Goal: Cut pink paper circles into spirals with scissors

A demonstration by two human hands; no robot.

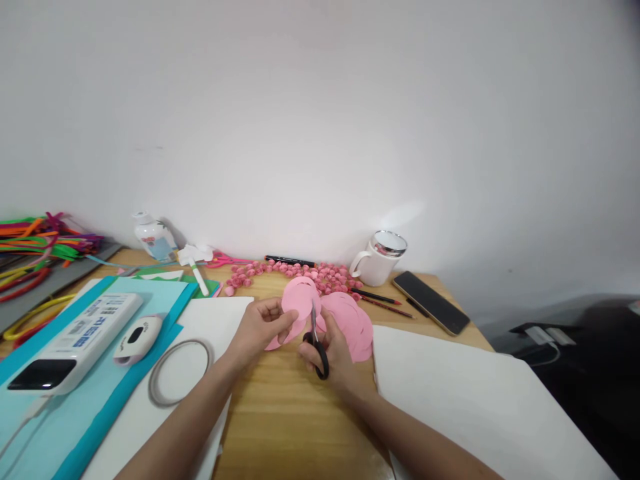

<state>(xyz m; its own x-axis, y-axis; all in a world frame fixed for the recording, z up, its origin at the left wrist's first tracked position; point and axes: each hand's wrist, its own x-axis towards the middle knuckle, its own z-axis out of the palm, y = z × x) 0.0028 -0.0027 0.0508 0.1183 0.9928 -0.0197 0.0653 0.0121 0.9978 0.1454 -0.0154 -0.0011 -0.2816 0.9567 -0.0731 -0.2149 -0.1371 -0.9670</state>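
My left hand [267, 325] pinches a round pink paper disc [297, 298] between thumb and fingers, above the table. In my right hand [330, 350] is a pair of scissors [316, 347] with black handles, its blades pointing up at the disc's right edge. Whether the blades have cut into the paper I cannot tell. More pink paper circles [357, 327] lie in an overlapping pile just right of my right hand. Behind the disc, many small rolled pink paper pieces [333, 277] are scattered.
A white mug [377, 260], pencils [385, 307] and a phone [431, 302] stand or lie at the back right. White sheets [465, 393] flank the wooden table [290, 420]. Leftward are a power bank [77, 343], a tape roll [179, 373], a white bottle [154, 237] and pipe cleaners [45, 240].
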